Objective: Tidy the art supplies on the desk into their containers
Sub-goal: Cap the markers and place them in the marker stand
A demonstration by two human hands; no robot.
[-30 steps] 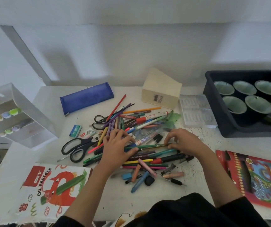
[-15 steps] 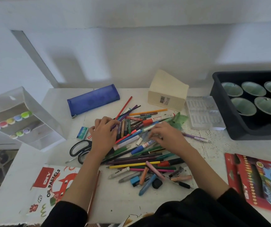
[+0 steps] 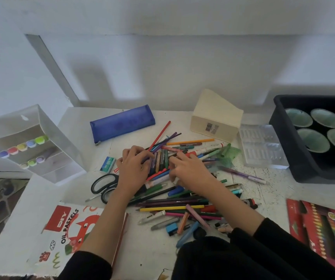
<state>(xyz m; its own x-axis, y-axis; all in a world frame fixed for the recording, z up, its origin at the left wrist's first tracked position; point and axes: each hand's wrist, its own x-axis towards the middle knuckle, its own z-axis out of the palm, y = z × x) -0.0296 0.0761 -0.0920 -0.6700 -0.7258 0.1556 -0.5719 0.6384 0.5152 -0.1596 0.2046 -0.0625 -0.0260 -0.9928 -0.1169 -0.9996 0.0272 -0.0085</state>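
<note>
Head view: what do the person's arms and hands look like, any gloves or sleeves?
No gloves: left hand and right hand are bare. Both arms wear black fabric sleeves pushed up towards the elbows, forearms uncovered. No watch shows.

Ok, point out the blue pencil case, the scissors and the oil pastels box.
blue pencil case point(image 3: 122, 123), head view, middle of its face.
scissors point(image 3: 102, 193), head view, black handle where the loops meet.
oil pastels box point(image 3: 69, 227), head view, printed lid by the lettering.

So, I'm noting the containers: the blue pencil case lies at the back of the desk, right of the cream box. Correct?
No. The head view shows the blue pencil case at the back of the desk, left of the cream box, not right.
</note>
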